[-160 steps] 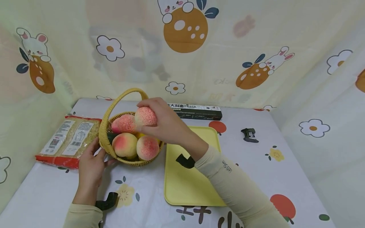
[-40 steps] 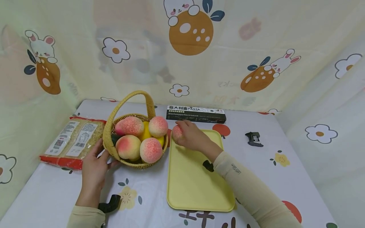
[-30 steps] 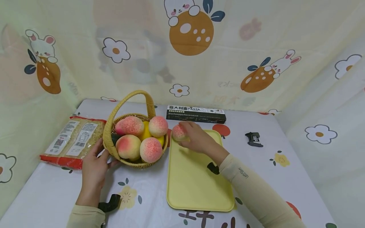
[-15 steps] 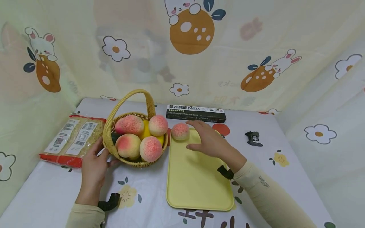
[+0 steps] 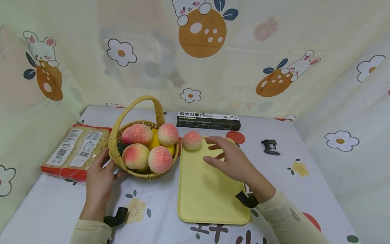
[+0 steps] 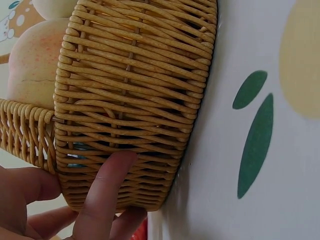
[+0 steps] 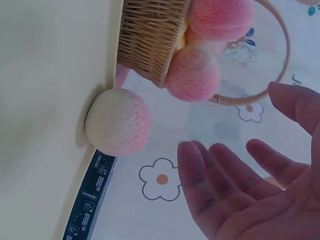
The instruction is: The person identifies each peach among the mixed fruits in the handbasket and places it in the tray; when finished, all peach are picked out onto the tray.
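Note:
My left hand [image 5: 99, 183] holds the side of a wicker basket [image 6: 135, 75], thumb against its outer weave, other fingers near the handle base. Several peaches, such as a yellow-red one [image 5: 136, 157] and a speckled pink one [image 5: 160, 160], fill the basket, with something yellow [image 5: 155, 139] and something dark green [image 5: 122, 147] partly hidden among them. A single peach [image 7: 119, 122] sits at the far left corner of the yellow tray [image 5: 210, 193]. Just right of it hovers my right hand [image 5: 231, 161], fingers parted and loosely bent, with nothing in them.
Behind the tray lies a black-and-white pasta box [image 5: 208, 121]. A clear bag of pale grain-like food [image 5: 80, 149] lies left of the basket. A small black packet [image 5: 270, 147] is on the right of the table. Printed cloth hangs behind.
My right hand took a peach from above the basket to the tray's far left corner, let go of it and drew back to the right. My left hand stays at the basket.

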Motion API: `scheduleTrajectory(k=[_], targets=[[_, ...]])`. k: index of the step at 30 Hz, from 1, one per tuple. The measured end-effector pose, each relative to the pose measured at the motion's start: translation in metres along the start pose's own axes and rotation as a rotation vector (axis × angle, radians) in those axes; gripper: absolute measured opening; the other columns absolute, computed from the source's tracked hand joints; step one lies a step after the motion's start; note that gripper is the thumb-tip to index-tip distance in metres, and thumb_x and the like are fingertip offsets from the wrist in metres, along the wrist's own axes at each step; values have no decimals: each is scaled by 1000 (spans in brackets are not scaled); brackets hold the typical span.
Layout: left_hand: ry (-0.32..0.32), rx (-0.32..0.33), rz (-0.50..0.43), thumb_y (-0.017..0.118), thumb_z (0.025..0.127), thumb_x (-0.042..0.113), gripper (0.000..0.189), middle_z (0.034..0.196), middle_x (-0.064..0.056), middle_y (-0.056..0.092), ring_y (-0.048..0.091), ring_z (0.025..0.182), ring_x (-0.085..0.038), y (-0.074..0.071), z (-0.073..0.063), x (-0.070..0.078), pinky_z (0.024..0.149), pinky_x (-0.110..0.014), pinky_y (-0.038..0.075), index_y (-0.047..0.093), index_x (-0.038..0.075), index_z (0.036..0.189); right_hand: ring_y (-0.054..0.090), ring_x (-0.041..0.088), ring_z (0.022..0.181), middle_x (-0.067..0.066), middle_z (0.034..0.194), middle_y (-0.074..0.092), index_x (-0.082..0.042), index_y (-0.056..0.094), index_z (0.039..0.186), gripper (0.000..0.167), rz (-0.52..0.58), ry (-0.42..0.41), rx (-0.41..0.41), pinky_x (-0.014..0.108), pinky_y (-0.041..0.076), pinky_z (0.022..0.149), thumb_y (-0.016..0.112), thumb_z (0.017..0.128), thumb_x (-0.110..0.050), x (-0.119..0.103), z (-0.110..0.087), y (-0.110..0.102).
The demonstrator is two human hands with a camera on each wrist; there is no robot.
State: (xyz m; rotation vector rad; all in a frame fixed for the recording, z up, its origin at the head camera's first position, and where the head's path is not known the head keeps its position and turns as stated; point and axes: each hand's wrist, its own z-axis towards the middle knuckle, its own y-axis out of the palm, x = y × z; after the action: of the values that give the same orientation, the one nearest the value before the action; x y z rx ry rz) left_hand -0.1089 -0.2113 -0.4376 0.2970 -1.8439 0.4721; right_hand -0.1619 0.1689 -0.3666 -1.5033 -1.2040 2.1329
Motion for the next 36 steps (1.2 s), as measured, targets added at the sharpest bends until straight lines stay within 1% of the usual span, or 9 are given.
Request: scheduleTrajectory(k=[5, 11, 15, 18, 21, 26, 29, 31, 36], targets=[[-4, -2, 1, 57, 109, 38, 60, 169, -4, 42, 54, 139, -26, 0, -1, 1, 76, -21, 64, 35, 37, 165, 73, 21, 117, 4, 140, 68, -16, 60, 145, 54, 58, 18, -1, 39, 64, 93, 79, 96, -30, 0, -14, -2], [-11, -4, 10, 56, 110, 38, 60, 169, -5, 41, 53, 140, -27, -1, -3, -4, 77, -22, 64, 33, 38, 166, 74, 16, 113, 0, 137, 70, -19, 62, 143, 51, 136, -16, -36, 32, 63, 92, 79, 96, -30, -2, -30, -3], [-5, -11, 17, 55, 110, 37, 61, 170, -5, 40, 54, 140, -27, -1, -3, -6, 77, -23, 64, 32, 37, 166, 73, 17, 115, -2, 137, 70, -21, 62, 143, 52, 164, -52, -41, 31, 63, 92, 82, 95, -30, -4, -36, -4], [7, -13, 16, 55, 110, 38, 60, 170, -5, 40, 55, 138, -27, -1, -3, -5, 77, -22, 64, 32, 36, 166, 69, 22, 122, -2, 140, 68, -20, 62, 143, 55, 169, -87, -34, 33, 64, 91, 84, 93, -29, -10, -36, -6], [19, -12, 8, 55, 110, 38, 60, 169, -6, 41, 56, 136, -25, -1, -2, -2, 76, -22, 64, 33, 36, 166, 63, 24, 128, -1, 144, 65, -19, 62, 144, 60, 163, -111, -33, 35, 64, 91, 86, 90, -31, -19, -33, -7], [20, -13, -1, 56, 110, 36, 60, 169, -6, 41, 58, 129, -20, -2, -1, -3, 75, -22, 64, 34, 37, 165, 59, 20, 129, -4, 148, 61, -20, 60, 146, 67, 134, -137, -64, 36, 63, 93, 88, 88, -34, -32, -22, 0], [20, -15, -6, 57, 110, 35, 60, 169, -5, 41, 58, 126, -17, -2, 1, -3, 75, -22, 64, 35, 37, 165, 61, 19, 129, -4, 150, 60, -20, 58, 148, 69, 120, -159, -104, 35, 63, 93, 88, 87, -33, -38, -11, 7], [23, -15, -8, 57, 110, 34, 60, 169, -5, 41, 58, 126, -17, -2, 1, -3, 75, -22, 64, 35, 37, 165, 63, 20, 129, -2, 151, 60, -18, 57, 150, 71, 112, -174, -136, 34, 62, 92, 88, 88, -33, -41, -2, 14], [23, -11, -3, 58, 109, 36, 60, 169, -5, 42, 56, 132, -21, -2, 0, -4, 75, -22, 64, 35, 38, 165, 61, 21, 131, 2, 147, 61, -16, 55, 152, 73, 102, -188, -205, 32, 62, 90, 86, 89, -34, -48, 18, 29]])
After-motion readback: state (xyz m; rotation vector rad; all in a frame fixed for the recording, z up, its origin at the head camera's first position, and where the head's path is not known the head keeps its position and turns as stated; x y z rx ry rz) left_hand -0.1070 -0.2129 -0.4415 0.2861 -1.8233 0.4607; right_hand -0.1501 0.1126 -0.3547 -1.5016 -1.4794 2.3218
